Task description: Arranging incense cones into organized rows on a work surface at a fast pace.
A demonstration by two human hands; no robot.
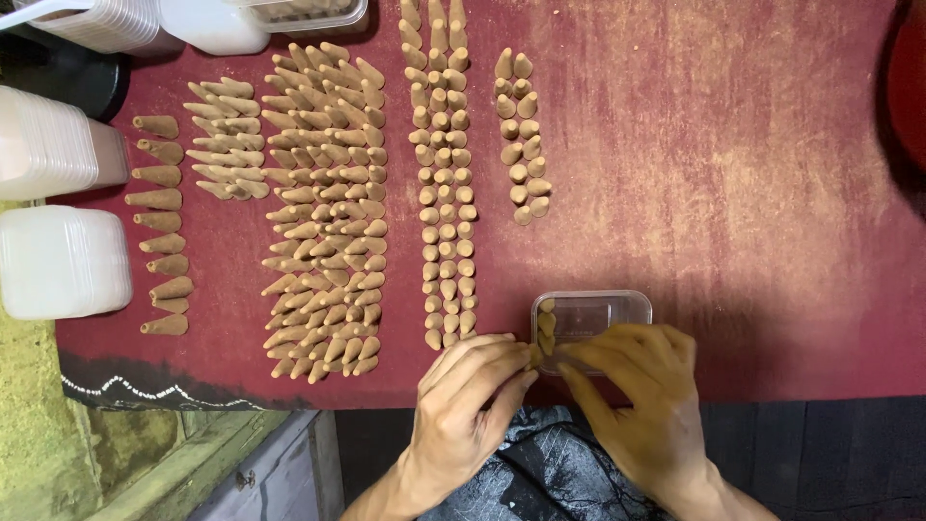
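Both your hands sit at the near edge of the worktop [733, 193], which is covered in dark red cloth. Your left hand [470, 386] and right hand [639, 376] meet over the near-left corner of a small clear plastic box [590, 323].

Left hand: fingers drawn together, tips at the box's left wall; they seem pinched on a small tan cone, but the cone itself is mostly hidden, so you cannot tell for sure. Right hand: fingers curled together over the near rim of the box, touching it; whether it holds a cone is hidden too.

Inside the box, a few cones [547, 328] stand along the left wall. The rest of the box looks bare, so by the look of it the filling is at an early stage, with the hands seating cones into the first row.

The loose stock lies in the left half of the worktop: a narrow column of upright cones [446, 183] just left of the box, a shorter group [522, 135] beyond it, a broad block of cones lying flat [323, 212], and a single file [162, 222] at far left.

Stacks of white lids or boxes [60, 260] sit at the left edge.

Judgement: any further cone has to go in upright, tight against those already standing, with the box steadied so it does not slide on the cloth.
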